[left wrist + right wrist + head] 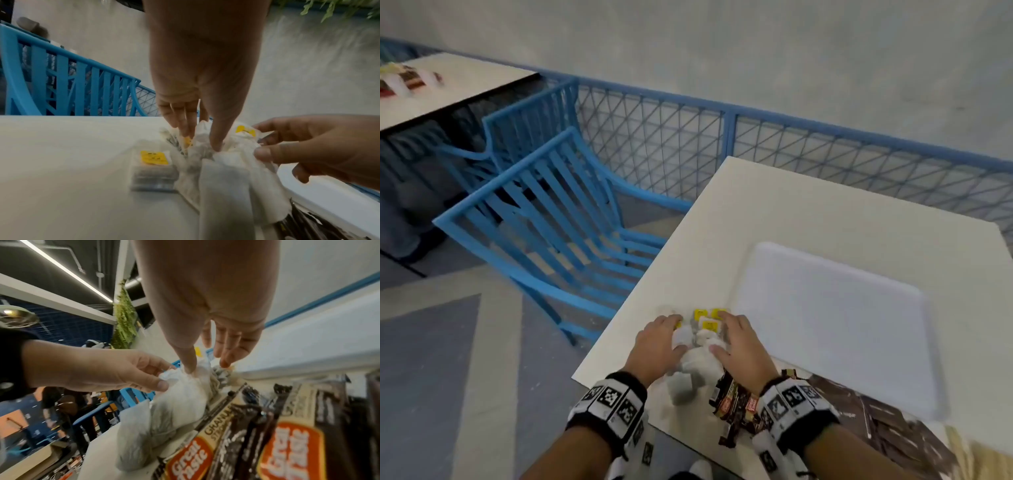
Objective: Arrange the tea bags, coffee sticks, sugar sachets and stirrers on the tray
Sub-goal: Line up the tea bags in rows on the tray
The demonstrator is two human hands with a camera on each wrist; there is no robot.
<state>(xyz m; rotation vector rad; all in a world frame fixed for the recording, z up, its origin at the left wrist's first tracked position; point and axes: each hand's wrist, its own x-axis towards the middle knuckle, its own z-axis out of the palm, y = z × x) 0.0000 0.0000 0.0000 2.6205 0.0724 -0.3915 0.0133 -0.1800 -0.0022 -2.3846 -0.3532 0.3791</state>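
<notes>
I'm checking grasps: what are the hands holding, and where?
Both hands are on the heap of tea bags. The left hand and right hand pinch the crumpled white paper at its top, thumbs against fingers. None is lifted clear.

Beside one white tray (835, 318), both hands are covering a heap of tea bags (700, 356) too jumbled to count; four yellow tags (701, 314) are showing. Near the tray's front edge, coffee sticks (736, 402) are overlapping, at least three.

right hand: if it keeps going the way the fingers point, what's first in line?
Likely the yellow-tagged tea bags already under the right hand fingertips; beyond them bare table, though depth is unclear.
</notes>
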